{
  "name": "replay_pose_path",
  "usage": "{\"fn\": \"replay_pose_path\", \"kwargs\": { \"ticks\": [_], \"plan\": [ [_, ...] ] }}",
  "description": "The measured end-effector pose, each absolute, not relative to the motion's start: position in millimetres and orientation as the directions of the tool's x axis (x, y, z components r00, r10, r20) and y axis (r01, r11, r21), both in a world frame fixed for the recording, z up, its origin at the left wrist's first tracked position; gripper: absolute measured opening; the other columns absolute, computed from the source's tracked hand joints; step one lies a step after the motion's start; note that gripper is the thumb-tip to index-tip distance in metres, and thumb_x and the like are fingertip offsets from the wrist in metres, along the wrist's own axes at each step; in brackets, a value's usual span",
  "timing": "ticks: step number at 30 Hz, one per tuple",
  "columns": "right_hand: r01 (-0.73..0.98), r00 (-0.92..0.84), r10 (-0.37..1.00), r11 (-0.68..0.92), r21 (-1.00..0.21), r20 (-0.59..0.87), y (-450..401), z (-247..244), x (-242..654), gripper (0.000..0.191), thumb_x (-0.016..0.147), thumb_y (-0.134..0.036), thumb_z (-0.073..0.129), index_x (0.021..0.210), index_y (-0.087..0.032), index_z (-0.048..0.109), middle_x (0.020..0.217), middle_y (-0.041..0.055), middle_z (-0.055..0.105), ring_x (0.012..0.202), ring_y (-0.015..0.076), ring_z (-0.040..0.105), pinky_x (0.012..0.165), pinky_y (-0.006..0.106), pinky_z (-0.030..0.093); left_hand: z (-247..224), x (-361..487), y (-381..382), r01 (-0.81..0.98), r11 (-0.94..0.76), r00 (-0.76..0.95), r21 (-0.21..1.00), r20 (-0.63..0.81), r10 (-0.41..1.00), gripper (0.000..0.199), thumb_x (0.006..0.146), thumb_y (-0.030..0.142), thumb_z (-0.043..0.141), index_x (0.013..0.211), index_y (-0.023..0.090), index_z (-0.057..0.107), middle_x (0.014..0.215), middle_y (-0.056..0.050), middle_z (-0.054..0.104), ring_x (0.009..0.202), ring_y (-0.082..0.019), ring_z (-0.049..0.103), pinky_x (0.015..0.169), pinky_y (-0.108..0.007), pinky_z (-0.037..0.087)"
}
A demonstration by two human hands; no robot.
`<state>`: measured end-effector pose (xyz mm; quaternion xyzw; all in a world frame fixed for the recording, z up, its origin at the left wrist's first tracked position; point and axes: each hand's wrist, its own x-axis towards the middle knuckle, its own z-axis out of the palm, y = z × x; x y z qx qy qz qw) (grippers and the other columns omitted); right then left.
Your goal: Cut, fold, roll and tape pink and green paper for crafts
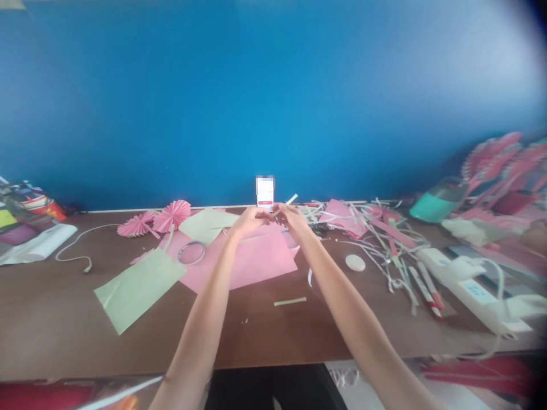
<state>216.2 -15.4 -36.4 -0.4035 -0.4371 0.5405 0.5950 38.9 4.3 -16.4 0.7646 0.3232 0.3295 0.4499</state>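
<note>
Paper strip [292, 199], narrow and pale green, is gripped by the fingertips of the right hand [289, 217], while the left hand [252, 219] is held just beside it with fingers curled, presumably for steadying, though whether the strip is also pinched there cannot be told. Both are positioned at the far part of the pink sheet [265, 263], which is laid flat on the table [277, 339]. Beyond them, a phone [265, 196] is stood upright, apparently so that its screen can be seen.

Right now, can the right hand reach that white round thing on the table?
Probably yes: the white round thing lies uncovered on the table, though the right hand seems busy with a pale strip.
</note>
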Motion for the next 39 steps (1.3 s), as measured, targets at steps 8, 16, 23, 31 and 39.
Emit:
{"fn": "replay_pose_path", "kwargs": {
  "ticks": [8, 16, 23, 31, 39],
  "plan": [
    [-0.400, 0.124, 0.976, 0.215, -0.891, 0.180, -19, -19, 229, 0.041, 0.076, -0.051, 0.069, 0.105, -0.022, 0.064, 0.087, 0.0014, 0.066, 0.084, 0.0134, 0.063, 0.071, 0.023, 0.048, -26, 40, 10, 0.220, -0.319, 0.556, 0.922, 0.150, 0.818, 0.021, 0.079, 0.018, 0.064, 0.098, 0.016, 0.057, 0.089, -0.010, 0.073, 0.080, -0.019, 0.070, 0.083, -0.037, 0.052],
    [-0.269, 0.031, 0.971, 0.238, -0.933, 0.239, -26, -7, 241, 0.036, 0.079, -0.056, 0.066, 0.092, -0.023, 0.062, 0.054, -0.0093, 0.026, 0.044, 0.0084, 0.024, 0.042, 0.022, 0.025, -44, 31, 20, 0.710, -0.368, 0.525, 0.600, -0.104, 0.845, 0.021, 0.055, 0.030, 0.078, 0.067, 0.019, 0.063, 0.073, -0.004, 0.068, 0.080, -0.025, 0.065, 0.075, -0.033, 0.048],
    [0.135, -0.137, 0.966, 0.237, -0.962, 0.219, -37, 3, 246, 0.039, 0.082, -0.058, 0.061, 0.081, -0.019, 0.062, 0.053, -0.0074, 0.035, 0.047, 0.0073, 0.029, 0.047, 0.022, 0.026, -46, 23, 22, 0.708, -0.398, 0.559, 0.583, -0.118, 0.821, 0.017, 0.064, 0.034, 0.069, 0.067, 0.019, 0.061, 0.076, -0.004, 0.068, 0.076, -0.023, 0.063, 0.069, -0.030, 0.046],
    [0.591, -0.405, 0.894, 0.416, -0.691, 0.192, -42, 13, 252, 0.029, 0.085, -0.045, 0.060, 0.085, -0.018, 0.071, 0.081, 0.0021, 0.069, 0.071, 0.0141, 0.059, 0.067, 0.025, 0.040, -28, 13, 21, 0.538, -0.463, 0.668, 0.704, -0.020, 0.744, 0.030, 0.072, 0.031, 0.067, 0.098, 0.017, 0.068, 0.088, -0.006, 0.073, 0.086, -0.023, 0.068, 0.074, -0.030, 0.050],
    [0.615, -0.386, 0.909, 0.379, -0.691, 0.155, -40, 8, 247, 0.025, 0.083, -0.040, 0.061, 0.079, -0.018, 0.070, 0.083, 0.0035, 0.072, 0.076, 0.0176, 0.064, 0.066, 0.026, 0.042, -12, 17, 11, 0.519, -0.392, 0.624, 0.760, -0.023, 0.781, 0.037, 0.071, 0.033, 0.074, 0.104, 0.017, 0.072, 0.109, -0.012, 0.072, 0.101, -0.028, 0.067, 0.088, -0.038, 0.050]
  ]
}}
